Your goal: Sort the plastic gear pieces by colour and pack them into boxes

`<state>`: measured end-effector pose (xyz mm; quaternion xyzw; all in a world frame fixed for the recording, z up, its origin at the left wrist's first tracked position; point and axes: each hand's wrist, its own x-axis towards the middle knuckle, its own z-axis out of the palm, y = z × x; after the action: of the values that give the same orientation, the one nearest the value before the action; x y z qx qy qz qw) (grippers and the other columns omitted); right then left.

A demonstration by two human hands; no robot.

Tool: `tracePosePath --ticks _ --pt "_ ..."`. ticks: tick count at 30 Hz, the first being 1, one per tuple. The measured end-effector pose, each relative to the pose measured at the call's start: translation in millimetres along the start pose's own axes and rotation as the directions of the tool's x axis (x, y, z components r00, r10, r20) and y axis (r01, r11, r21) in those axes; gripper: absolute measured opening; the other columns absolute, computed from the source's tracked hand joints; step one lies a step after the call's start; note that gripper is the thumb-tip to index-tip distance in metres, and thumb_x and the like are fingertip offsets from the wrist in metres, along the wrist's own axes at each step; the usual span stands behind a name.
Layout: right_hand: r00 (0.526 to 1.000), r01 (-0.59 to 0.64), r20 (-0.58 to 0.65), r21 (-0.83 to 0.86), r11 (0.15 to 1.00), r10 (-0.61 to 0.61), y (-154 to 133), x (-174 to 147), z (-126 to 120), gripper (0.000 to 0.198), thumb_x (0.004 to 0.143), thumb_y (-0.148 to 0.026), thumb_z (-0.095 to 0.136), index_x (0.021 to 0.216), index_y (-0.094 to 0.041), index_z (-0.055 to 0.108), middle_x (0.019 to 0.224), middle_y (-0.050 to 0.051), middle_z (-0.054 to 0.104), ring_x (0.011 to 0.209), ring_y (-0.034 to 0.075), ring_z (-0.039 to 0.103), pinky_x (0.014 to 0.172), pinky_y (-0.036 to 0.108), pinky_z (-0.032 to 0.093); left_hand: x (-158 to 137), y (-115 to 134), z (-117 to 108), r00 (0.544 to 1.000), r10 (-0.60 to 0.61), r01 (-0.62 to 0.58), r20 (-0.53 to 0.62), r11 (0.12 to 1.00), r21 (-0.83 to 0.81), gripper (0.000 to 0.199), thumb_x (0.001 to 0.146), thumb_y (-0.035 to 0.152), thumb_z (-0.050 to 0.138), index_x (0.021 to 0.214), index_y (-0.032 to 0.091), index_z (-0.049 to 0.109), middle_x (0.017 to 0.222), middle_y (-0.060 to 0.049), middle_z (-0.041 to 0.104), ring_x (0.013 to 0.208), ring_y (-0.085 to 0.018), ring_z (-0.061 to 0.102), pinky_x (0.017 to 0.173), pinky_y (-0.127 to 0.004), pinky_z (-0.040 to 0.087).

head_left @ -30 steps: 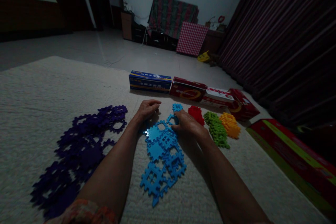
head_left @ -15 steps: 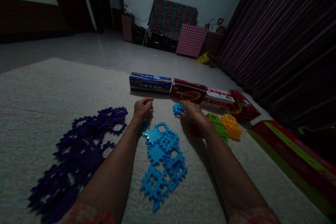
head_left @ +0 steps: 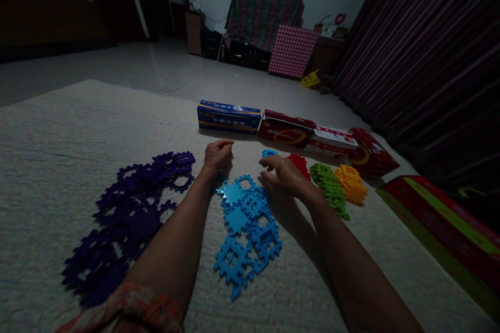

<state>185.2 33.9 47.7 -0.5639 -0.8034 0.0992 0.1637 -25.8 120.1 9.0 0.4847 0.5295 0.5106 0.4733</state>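
Note:
My left hand [head_left: 219, 157] is closed in a loose fist just beyond the large group of light-blue interlocking plastic tiles [head_left: 236, 218]. Its inner side is hidden, so I cannot make out whether anything is in it. To the right, my right hand [head_left: 283, 173] hovers with its fingers apart and nothing visible in them. Just behind those fingers sits a small stack of blue tiles [head_left: 269, 153], partly covered by the hand. A stack of red tiles [head_left: 299, 164] shows behind the right hand, with green tiles [head_left: 330, 190] and orange tiles [head_left: 351, 184] further right.
Purple tiles [head_left: 136, 221] are heaped left of my left forearm. Along the far side of the pale mat [head_left: 128, 114] stand a blue box [head_left: 228, 118], a dark-red box [head_left: 286, 131] and more cartons. A long red-and-green box [head_left: 433, 223] lies at the right.
My right hand has drawn back from the small blue stack towards me, and its fingers have come off it. My left hand stays closed. The view has shifted slightly.

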Motion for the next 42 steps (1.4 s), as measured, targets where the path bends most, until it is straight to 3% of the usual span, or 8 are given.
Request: tracePosePath --ticks 4,11,18,24,28,31,35,42 --pt "0.989 -0.050 0.139 0.009 0.999 0.048 -26.7 -3.5 15.8 0.023 0.093 -0.026 0.062 0.112 -0.018 0.073 0.102 0.010 0.072 0.092 0.022 0.066 0.083 0.031 0.049 2.5 -6.5 0.8 1.000 -0.002 0.001 0.022 1.000 0.026 0.036 0.069 0.023 0.060 0.098 0.014 0.078 0.056 0.003 0.061 0.044 -0.011 0.052 0.045 -0.021 0.040" --pt "0.979 -0.078 0.183 -0.094 0.993 0.094 -36.3 8.2 25.8 0.020 0.093 -0.027 0.063 0.109 -0.022 0.073 0.102 0.009 0.065 0.093 0.021 0.062 0.082 0.030 0.044 5.7 -13.4 1.6 1.000 0.016 -0.016 0.023 1.000 0.024 0.037 0.069 0.026 0.062 0.100 0.015 0.078 0.057 0.003 0.063 0.045 -0.011 0.052 0.048 -0.022 0.043" --pt "0.980 -0.150 0.147 0.100 0.984 0.135 -30.6 10.6 18.7 0.015 0.084 -0.014 0.061 0.093 -0.016 0.073 0.089 0.006 0.070 0.081 0.018 0.062 0.073 0.027 0.044 2.7 -11.4 3.1 1.000 -0.010 0.012 0.027 0.997 -0.080 0.037 0.069 0.027 0.064 0.101 0.014 0.076 0.054 0.004 0.059 0.041 -0.012 0.052 0.043 -0.023 0.044" --pt "0.988 -0.119 -0.052 0.348 0.930 0.146 -21.5 13.3 7.5 0.007 0.083 -0.019 0.062 0.087 -0.018 0.067 0.081 0.001 0.068 0.068 0.015 0.060 0.066 0.025 0.044 5.8 -14.4 2.3 1.000 0.014 -0.013 0.013 0.998 -0.061 0.035 0.069 0.026 0.063 0.098 0.014 0.077 0.055 0.004 0.059 0.043 -0.011 0.053 0.043 -0.021 0.043" --pt "0.985 -0.063 -0.146 0.212 0.975 0.096 -19.2 14.2 12.7 0.010 0.080 -0.011 0.060 0.084 -0.019 0.064 0.086 0.002 0.067 0.073 0.015 0.059 0.072 0.026 0.045 8.0 -16.4 2.0 1.000 0.028 -0.028 0.004 0.999 -0.040 0.034 0.069 0.025 0.062 0.097 0.015 0.077 0.056 0.004 0.060 0.045 -0.011 0.054 0.044 -0.020 0.042" --pt "0.996 -0.066 -0.049 0.074 0.995 0.070 -18.9 11.7 18.1 0.015 0.078 -0.007 0.063 0.086 -0.018 0.065 0.092 0.005 0.065 0.080 0.016 0.059 0.076 0.028 0.045 5.5 -14.2 3.1 1.000 0.002 -0.002 0.002 0.998 -0.060 0.035 0.069 0.025 0.062 0.099 0.014 0.077 0.056 0.004 0.060 0.043 -0.011 0.053 0.044 -0.021 0.043" --pt "0.995 -0.045 0.087 0.056 0.997 0.040 -17.2 6.8 17.2 0.020 0.079 -0.013 0.070 0.097 -0.020 0.067 0.104 0.005 0.064 0.088 0.017 0.059 0.081 0.028 0.045 2.1 -10.7 3.7 1.000 -0.025 0.026 0.011 0.997 -0.078 0.036 0.069 0.024 0.063 0.101 0.014 0.076 0.055 0.004 0.059 0.042 -0.011 0.052 0.043 -0.021 0.043" --pt "0.991 -0.007 0.135 0.012 1.000 0.006 -20.0 9.0 21.5 0.033 0.083 -0.024 0.075 0.114 -0.016 0.065 0.114 0.010 0.066 0.107 0.024 0.059 0.094 0.033 0.044 4.8 -12.5 2.3 1.000 0.019 -0.019 0.004 0.999 -0.031 0.034 0.069 0.024 0.062 0.097 0.014 0.077 0.056 0.003 0.061 0.044 -0.011 0.052 0.045 -0.021 0.042"
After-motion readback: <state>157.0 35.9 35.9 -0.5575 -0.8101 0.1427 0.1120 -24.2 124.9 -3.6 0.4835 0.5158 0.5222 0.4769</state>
